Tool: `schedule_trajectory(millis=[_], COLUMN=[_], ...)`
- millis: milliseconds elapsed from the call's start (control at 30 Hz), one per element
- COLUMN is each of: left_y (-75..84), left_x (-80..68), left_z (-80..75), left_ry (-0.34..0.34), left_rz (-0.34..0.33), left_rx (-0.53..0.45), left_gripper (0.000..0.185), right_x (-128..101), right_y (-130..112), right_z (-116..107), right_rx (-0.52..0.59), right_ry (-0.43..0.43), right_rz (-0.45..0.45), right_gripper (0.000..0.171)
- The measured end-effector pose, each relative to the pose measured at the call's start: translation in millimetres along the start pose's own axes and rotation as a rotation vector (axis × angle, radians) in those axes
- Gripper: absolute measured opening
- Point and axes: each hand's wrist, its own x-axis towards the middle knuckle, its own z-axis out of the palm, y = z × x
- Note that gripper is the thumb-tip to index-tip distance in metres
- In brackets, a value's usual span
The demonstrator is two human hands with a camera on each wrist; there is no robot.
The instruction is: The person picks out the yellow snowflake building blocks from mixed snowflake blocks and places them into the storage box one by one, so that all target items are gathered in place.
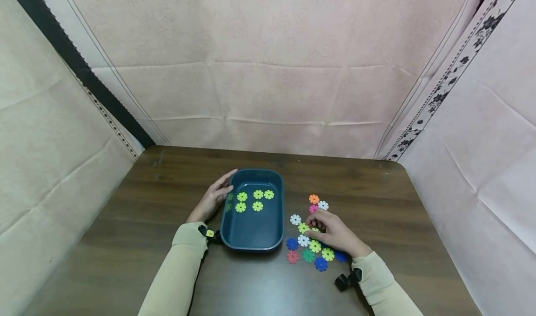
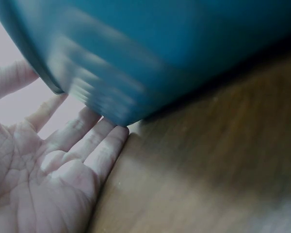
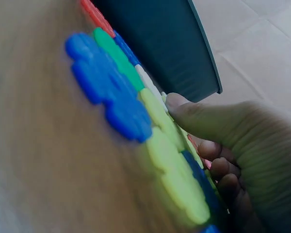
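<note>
Left hand (image 1: 212,198), fingers straight, rests against the teal tray (image 1: 253,236) wall. Right hand (image 1: 332,232) pinches a yellow-green snowflake disc (image 1: 304,228) among the loose discs on the surface (image 1: 125,241).

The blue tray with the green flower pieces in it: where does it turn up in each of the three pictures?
Head: blue tray centre, left hand against its left wall.
Left wrist: its outer wall fills the top, fingers beside it.
Right wrist: dark wall top centre, behind the pieces.
Shared landmark: brown table.
</note>
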Motion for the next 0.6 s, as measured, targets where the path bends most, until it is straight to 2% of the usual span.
schedule_trajectory(millis=[267,600], left_y=[-0.7,1.7], left_x=[0.3,1.6], left_z=[-0.4,-0.2], left_ry=[-0.003,-0.004], left_rz=[-0.003,0.005], left_rx=[0.007,0.001], left_gripper=[0.053,0.055], right_x=[0.2,0.9], right_y=[-1.1,-0.4], right_z=[-0.1,-0.6], right_rx=[-0.001,0.001], right_ry=[0.002,-0.010], right_rz=[0.000,0.032], right_gripper=[0.037,0.026])
